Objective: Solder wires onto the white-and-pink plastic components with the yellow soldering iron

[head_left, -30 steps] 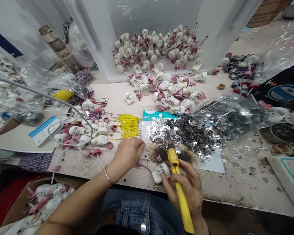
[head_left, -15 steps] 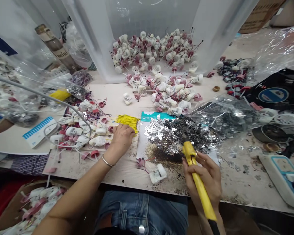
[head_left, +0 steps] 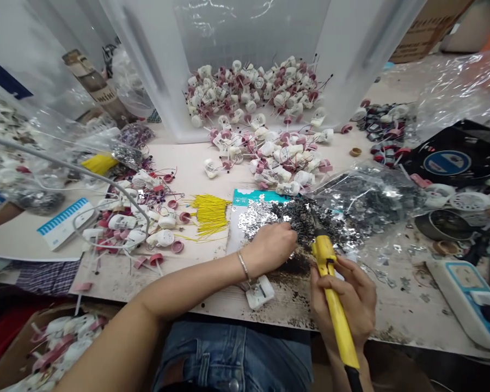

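My left hand (head_left: 270,247) rests with its fingers down in a heap of small silver metal pieces (head_left: 298,220), and a bangle circles its wrist. I cannot tell whether the fingers hold a piece. My right hand (head_left: 345,305) grips a yellow soldering iron (head_left: 325,272), whose metal tip points into the heap. Just below my left wrist, a white plastic part (head_left: 260,292) with thin wires lies on the stained wooden bench (head_left: 212,277). A bundle of yellow wires (head_left: 209,215) lies left of the heap.
A clear plastic bin (head_left: 249,32) holds white parts with pink caps, and more (head_left: 286,158) spill across the bench. A silver-filled plastic bag (head_left: 375,201) lies to the right. Wired parts (head_left: 134,223) sit left, above a cardboard box of parts (head_left: 57,343).
My left hand has moved right, from beside the yellow wires onto the silver heap. The white part has left my right hand and lies on the bench. The soldering iron has barely moved.
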Action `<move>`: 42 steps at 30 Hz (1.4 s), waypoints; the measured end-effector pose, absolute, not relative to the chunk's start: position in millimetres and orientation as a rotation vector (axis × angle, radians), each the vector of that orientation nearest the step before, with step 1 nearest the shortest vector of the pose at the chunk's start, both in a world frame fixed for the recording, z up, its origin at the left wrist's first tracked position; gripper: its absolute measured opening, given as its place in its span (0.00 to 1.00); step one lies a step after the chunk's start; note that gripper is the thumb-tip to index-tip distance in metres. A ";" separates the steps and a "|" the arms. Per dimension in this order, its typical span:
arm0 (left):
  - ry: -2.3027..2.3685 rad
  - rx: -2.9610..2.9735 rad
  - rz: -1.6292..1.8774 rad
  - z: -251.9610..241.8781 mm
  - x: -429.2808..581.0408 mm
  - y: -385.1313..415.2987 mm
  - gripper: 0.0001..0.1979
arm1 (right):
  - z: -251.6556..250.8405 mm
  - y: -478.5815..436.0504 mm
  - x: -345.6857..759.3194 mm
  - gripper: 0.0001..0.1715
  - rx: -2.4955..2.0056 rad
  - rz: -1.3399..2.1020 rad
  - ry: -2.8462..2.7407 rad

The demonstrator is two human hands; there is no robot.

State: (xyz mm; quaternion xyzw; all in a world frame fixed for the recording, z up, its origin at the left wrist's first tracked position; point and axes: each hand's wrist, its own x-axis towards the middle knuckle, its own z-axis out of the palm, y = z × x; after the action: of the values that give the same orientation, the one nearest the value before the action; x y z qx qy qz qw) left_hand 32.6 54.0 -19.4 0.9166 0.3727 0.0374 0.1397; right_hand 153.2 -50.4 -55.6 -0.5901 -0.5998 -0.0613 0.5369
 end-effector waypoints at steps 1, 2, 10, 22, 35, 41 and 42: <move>1.069 2.659 0.107 -19.9 36.2 56.0 0.22 | -54.6 -54.0 153.2 0.12 -1.422 -0.162 -1.407; 1.051 2.662 0.105 -20.1 37.0 57.9 0.20 | -53.8 -57.3 153.3 0.12 -1.436 -0.176 -1.384; 0.825 2.809 -0.087 -7.3 -22.5 52.5 0.12 | -52.6 -78.5 147.4 0.14 -1.325 0.043 -1.317; 1.282 2.136 0.125 -22.5 -51.6 21.0 0.05 | -52.5 -125.2 165.0 0.23 -1.268 0.370 -1.656; 1.497 2.135 -0.078 -20.6 -31.8 21.7 0.08 | -56.0 -119.1 165.3 0.27 -1.198 0.283 -1.883; 1.529 2.097 -0.091 -18.4 -29.0 24.3 0.09 | -51.7 -116.2 162.6 0.28 -1.185 0.278 -1.862; 1.532 2.092 -0.095 -17.8 -28.5 25.0 0.09 | -50.3 -115.6 162.3 0.28 -1.178 0.282 -1.867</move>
State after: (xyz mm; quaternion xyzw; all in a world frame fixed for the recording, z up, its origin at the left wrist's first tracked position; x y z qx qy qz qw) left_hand -28.5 25.0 -17.8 0.7763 0.5685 -0.0352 0.2701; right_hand 162.3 -115.6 -50.3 -0.4747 -0.7524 0.1138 0.4422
